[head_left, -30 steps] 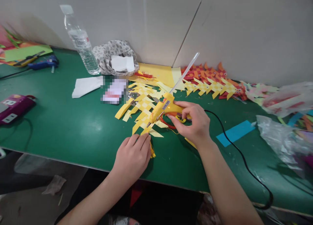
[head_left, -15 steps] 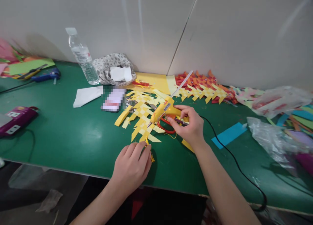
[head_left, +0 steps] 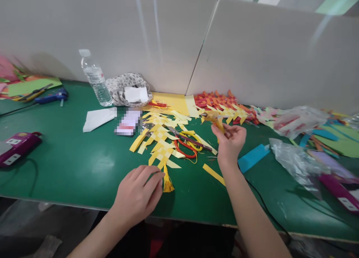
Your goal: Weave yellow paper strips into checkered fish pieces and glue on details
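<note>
The left hand (head_left: 137,192) is low over the green worktop (head_left: 92,175), fingertips beside the yellow thread tassel (head_left: 168,181); contact cannot be confirmed. The tassel lies at the near end of the yellow checkered woven-paper piece (head_left: 162,134). Farther right, the right hand (head_left: 231,140) grips the yellow glue gun (head_left: 219,127). Caution: pulling the tassel before glue sets may detach it; nozzle drips may stain paper.
</note>
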The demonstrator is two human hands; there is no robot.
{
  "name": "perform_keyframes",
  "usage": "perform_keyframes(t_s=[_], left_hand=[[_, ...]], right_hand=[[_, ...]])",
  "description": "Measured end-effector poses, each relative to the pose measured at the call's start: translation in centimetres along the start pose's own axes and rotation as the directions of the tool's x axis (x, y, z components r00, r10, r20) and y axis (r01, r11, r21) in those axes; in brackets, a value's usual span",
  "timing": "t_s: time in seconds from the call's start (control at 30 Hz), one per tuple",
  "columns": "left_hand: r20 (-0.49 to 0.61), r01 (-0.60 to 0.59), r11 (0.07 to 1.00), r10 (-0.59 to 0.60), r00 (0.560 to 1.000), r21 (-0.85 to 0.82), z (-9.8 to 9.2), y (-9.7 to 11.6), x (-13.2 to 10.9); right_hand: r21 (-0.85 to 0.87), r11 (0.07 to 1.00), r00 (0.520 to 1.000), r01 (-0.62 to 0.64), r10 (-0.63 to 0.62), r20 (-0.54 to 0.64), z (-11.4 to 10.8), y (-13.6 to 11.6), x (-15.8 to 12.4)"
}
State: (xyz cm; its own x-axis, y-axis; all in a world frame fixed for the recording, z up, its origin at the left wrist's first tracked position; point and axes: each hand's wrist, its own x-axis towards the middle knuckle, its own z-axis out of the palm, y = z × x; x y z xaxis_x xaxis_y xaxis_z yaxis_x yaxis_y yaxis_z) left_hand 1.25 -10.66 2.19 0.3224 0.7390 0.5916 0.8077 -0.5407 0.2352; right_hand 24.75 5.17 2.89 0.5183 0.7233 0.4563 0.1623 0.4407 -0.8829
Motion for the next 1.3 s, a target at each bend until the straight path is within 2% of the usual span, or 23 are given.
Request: perform_keyframes(t_s=[0.13,0.23,0.3,0.4,0.47,0.5,0.53,0.6,0.67,0.7,0.77,0.83,0.93,1.03,1.1,1.13,1.2,1.23,1.3], left_hand=[[0.15,-0.079,0.991,0.062,0.987,0.109,-0.6,-0.4,2.3],[0.281,-0.171,0.98,0.136,0.95,0.103,-0.8,-0.1,3.9],[0.322,-0.223,0.972,0.188,0.928,0.075,-0.9,0.2,4.6],[0.33,-0.196,0.977,0.212,0.92,-0.081,-0.7,0.4,5.4],[0.332,-0.067,0.937,0.187,0.925,-0.343,-0.1,0.4,6.1],[0.352,0.056,0.868,0.14,0.925,-0.493,0.3,0.4,6.6],[0.402,0.214,0.761,0.066,0.913,-0.612,0.9,0.3,7.1],[0.549,0.525,0.48,-0.104,0.829,-0.702,2.2,0.4,8.2],[0.642,0.672,0.159,-0.202,0.74,-0.724,3.6,0.6,9.2],[0.653,0.679,0.03,-0.246,0.717,-0.734,4.2,0.8,9.6],[0.642,0.629,-0.15,-0.29,0.71,-0.763,5.3,1.1,10.3],[0.621,0.583,-0.217,-0.308,0.721,-0.783,5.9,1.2,10.8],[0.603,0.546,-0.255,-0.311,0.735,-0.798,6.3,1.3,11.2],[0.575,0.52,-0.247,-0.288,0.766,-0.817,6.3,1.5,11.1],[0.547,0.52,-0.168,-0.243,0.801,-0.837,6.0,1.5,10.9],[0.527,0.521,-0.085,-0.212,0.823,-0.849,5.8,1.3,10.8],[0.465,0.492,0.178,-0.173,0.868,-0.852,5.1,0.2,10.6],[0.409,0.439,0.354,-0.16,0.898,-0.826,4.7,-0.7,10.5],[0.259,0.264,0.701,-0.116,0.959,-0.663,3.8,-3.1,10.4]], right_hand=[[0.03,1.0,0.998,0.0,0.002,-0.07,-0.4,0.8,0.9],[0.007,1.0,0.998,0.002,-0.002,-0.066,-0.6,1.3,1.1],[0.001,1.0,0.998,-0.008,0.008,-0.065,-0.6,1.4,1.0],[-0.015,0.999,0.998,-0.033,0.032,-0.051,-0.4,1.0,0.6],[-0.049,0.999,1.0,-0.016,0.015,-0.012,-0.3,0.4,0.1],[-0.071,0.997,1.0,0.009,-0.007,0.016,-0.2,0.2,-0.2],[-0.094,0.995,0.998,0.039,-0.035,0.043,0.0,-0.1,-0.6],[-0.151,0.982,0.991,0.114,-0.102,0.09,0.2,-0.5,-1.3],[-0.211,0.956,0.975,0.202,-0.176,0.133,0.5,-0.7,-2.1],[-0.235,0.94,0.965,0.246,-0.214,0.154,0.7,-0.9,-2.5],[-0.252,0.913,0.941,0.322,-0.278,0.195,1.0,-1.3,-3.2],[-0.229,0.898,0.917,0.375,-0.323,0.234,1.2,-1.9,-3.9],[-0.184,0.88,0.881,0.437,-0.379,0.282,1.4,-2.7,-4.6],[-0.168,0.876,0.874,0.451,-0.396,0.28,1.5,-3.0,-5.1],[-0.13,0.901,0.895,0.413,-0.375,0.242,1.5,-2.8,-5.1],[-0.098,0.917,0.908,0.386,-0.36,0.214,1.5,-2.7,-5.0],[-0.034,0.94,0.932,0.341,-0.333,0.144,1.5,-2.4,-4.7],[-0.013,0.946,0.94,0.325,-0.321,0.112,1.4,-2.3,-4.5],[0.003,0.955,0.953,0.297,-0.297,0.065,1.4,-2.1,-4.0]])
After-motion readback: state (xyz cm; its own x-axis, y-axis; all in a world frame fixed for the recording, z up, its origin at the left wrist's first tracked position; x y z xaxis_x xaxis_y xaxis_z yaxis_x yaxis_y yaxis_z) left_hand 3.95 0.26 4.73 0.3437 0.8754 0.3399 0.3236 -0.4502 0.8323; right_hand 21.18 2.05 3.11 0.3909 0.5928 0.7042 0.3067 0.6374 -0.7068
